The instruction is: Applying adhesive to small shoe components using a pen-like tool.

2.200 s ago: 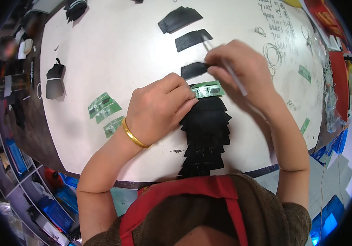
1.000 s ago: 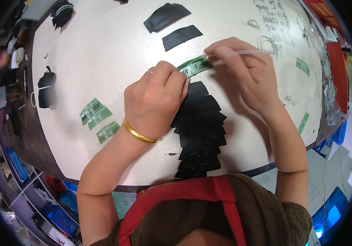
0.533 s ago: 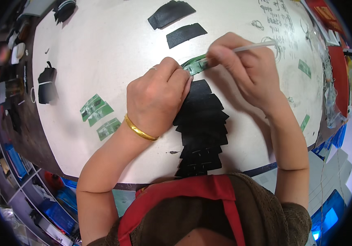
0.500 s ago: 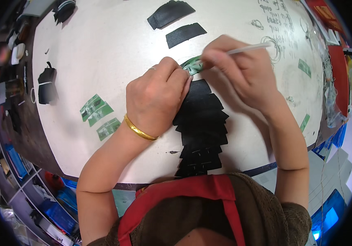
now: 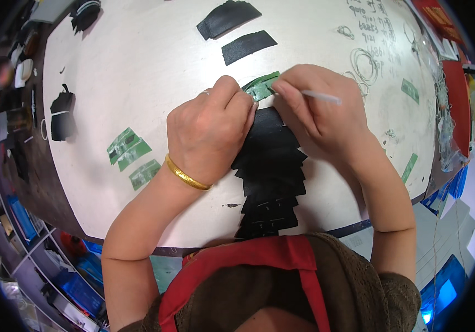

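Observation:
My left hand [image 5: 209, 124] is closed on the left end of a green piece [image 5: 261, 87], which looks shiny and has a dark layer along its upper left edge. Pinched in my right hand [image 5: 323, 108] is a thin whitish pen-like stick [image 5: 321, 97]; its tip is hidden by the fingers, close to the right end of the green piece. Below the hands, a row of overlapping black leather-like pieces [image 5: 270, 149] runs toward my body. Two loose black pieces, a larger one [image 5: 229, 19] and a narrower one [image 5: 249, 47], lie beyond my hands.
Several green pieces [image 5: 131, 149] lie left on the white tabletop [image 5: 154, 72], others [image 5: 410, 91] at the right. Banded black bundles [image 5: 62, 117] rest at the left edge. Coiled pale cord [image 5: 364, 65] lies at the far right. Shelves with blue items [image 5: 77, 290] stand lower left.
My right hand has turned and moved slightly down and left, bringing the stick lower. More of the green piece shows. My left hand stays nearly still on it.

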`<action>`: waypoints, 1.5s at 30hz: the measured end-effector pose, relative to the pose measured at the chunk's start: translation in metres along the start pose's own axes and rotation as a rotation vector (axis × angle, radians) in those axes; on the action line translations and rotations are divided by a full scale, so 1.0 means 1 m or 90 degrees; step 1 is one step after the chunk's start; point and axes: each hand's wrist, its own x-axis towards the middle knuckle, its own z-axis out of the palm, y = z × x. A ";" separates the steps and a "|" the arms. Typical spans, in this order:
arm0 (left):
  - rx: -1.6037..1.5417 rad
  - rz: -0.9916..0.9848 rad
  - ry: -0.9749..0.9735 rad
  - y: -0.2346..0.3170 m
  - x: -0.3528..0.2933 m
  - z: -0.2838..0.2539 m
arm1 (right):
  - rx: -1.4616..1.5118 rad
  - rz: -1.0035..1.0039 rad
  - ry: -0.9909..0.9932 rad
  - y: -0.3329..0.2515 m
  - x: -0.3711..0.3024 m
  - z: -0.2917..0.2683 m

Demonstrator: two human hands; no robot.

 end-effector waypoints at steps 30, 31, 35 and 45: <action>-0.081 -0.051 0.026 -0.001 0.006 0.002 | 0.506 0.406 0.075 0.014 0.012 -0.003; -0.081 -0.051 0.025 -0.001 0.006 0.003 | 0.506 0.406 0.075 0.014 0.012 -0.003; -0.087 -0.038 0.027 -0.003 0.007 0.004 | 0.507 0.406 0.074 0.015 0.012 -0.002; -0.137 -0.068 0.013 -0.005 0.010 0.001 | 0.261 0.118 -0.067 0.010 0.018 0.001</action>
